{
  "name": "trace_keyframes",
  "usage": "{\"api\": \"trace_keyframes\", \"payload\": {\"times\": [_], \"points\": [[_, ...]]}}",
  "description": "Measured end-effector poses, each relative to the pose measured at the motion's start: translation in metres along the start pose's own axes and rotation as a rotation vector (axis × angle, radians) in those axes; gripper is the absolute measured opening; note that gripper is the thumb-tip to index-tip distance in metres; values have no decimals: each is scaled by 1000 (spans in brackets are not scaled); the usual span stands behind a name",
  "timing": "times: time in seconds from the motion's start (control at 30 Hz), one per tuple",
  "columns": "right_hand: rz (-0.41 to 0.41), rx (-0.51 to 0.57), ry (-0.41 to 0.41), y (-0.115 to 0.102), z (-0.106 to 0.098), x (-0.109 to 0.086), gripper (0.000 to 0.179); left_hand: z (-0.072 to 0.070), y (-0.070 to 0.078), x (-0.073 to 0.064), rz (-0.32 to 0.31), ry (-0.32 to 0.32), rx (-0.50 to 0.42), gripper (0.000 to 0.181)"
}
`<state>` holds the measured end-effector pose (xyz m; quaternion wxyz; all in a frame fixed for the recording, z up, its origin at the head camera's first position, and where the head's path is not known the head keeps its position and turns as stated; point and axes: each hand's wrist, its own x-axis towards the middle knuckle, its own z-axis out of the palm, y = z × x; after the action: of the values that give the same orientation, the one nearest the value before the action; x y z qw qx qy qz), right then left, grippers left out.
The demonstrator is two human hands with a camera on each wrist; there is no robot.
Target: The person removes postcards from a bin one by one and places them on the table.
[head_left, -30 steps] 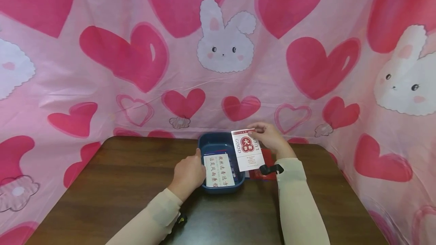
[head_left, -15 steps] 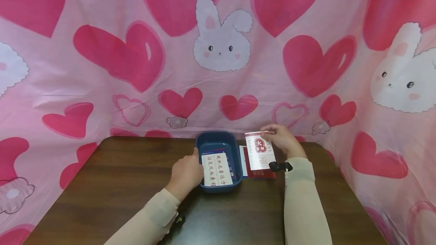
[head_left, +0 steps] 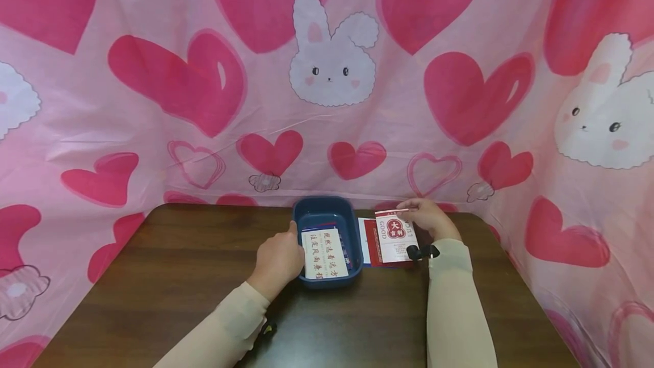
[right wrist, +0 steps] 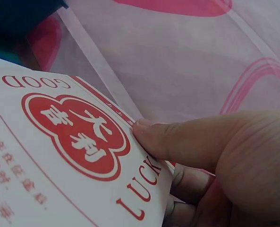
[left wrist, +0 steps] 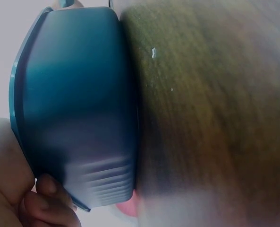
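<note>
- Bench point(head_left: 204, 277) with dark wood grain lies nearest.
- Left hand point(head_left: 278, 257) stays at the left rim of the blue tray point(head_left: 329, 284), fingers curled in a grip there, seemingly to steady it.
- White calligraphy card point(head_left: 326, 254) lies in the tray, partly covering a blue patterned card point(head_left: 344, 246).
- Red card point(head_left: 373, 246) and white-edged card point(head_left: 364, 243) overlap just right of the tray.
- "GOOD LUCK" card point(head_left: 395, 246) has moved most: a second ago it overlapped the tray's right side; now it is lowered over the red card, suggesting its transfer to that pile is nearly done. Whether it touches is unclear.
- Right hand point(head_left: 430, 219) pinches its far right corner, thumb above, other fingers beneath, gap closed to the card's thickness.
- Pink heart-and-rabbit backdrop point(head_left: 276, 90) hangs behind.
</note>
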<state>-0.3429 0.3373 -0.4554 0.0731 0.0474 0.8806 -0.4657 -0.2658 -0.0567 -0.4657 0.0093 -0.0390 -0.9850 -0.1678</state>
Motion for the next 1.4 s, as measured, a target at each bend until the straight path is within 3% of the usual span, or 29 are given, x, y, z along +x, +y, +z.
{"api": "trace_keyframes", "payload": {"times": [0.27, 0.57, 0.73, 0.9, 1.1, 1.4], "points": [[25, -44, 3, 1, 8, 5, 34, -1, -2, 0, 1, 5, 4, 70], [-2, -250, 88, 8, 21, 15, 24, -3, -1, 0, -11, -18, -15, 72], [38, -276, 95, 8, 27, 16, 27, -3, -1, -1, -13, -20, -18, 72], [18, -295, 88, 3, 28, 15, 36, -4, -1, 0, -17, -22, -24, 73], [-65, -338, 61, -23, 22, 2, 33, -3, 0, -1, -19, -23, -24, 72], [-199, -238, 8, -76, 30, -19, 37, -4, 2, -3, -17, -37, -41, 73]]}}
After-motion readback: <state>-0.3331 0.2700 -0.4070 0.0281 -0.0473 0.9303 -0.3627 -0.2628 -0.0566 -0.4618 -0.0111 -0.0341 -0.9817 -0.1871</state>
